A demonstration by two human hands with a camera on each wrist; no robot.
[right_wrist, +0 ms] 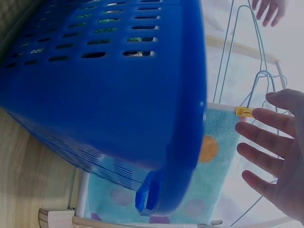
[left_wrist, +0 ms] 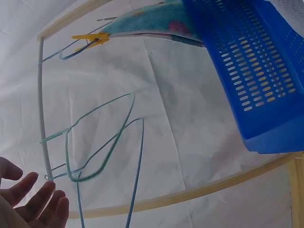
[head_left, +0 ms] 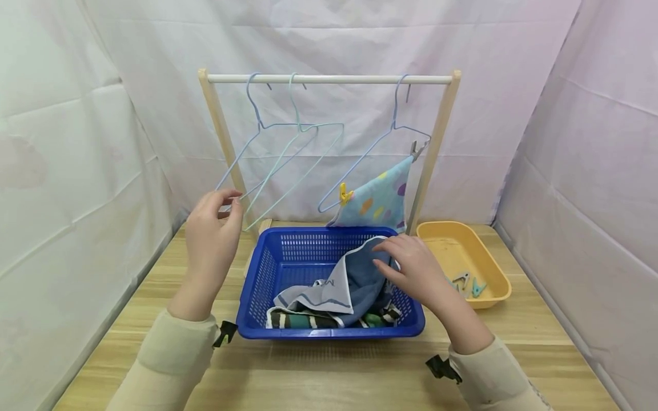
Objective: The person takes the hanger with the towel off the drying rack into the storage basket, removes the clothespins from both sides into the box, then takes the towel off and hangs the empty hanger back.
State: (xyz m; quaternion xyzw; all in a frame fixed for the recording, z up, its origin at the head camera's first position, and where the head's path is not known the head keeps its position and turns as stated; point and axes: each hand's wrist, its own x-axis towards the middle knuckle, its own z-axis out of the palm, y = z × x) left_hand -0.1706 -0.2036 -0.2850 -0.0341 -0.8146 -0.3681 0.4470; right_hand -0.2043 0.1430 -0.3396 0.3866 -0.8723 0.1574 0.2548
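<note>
My left hand is raised beside the lower end of a blue hanger, its fingers loosely bent with nothing between them. Over the right side of a blue basket hovers my right hand, fingers spread and relaxed. Below it lies a blue-grey towel with a white underside, on a green striped cloth. A spotted light-blue towel hangs from another blue hanger, held by a yellow clip and a grey clip.
A wooden rack stands behind the basket, also carrying a mint-green hanger. At the right, a yellow tray holds several small clips. White curtains surround the wooden table.
</note>
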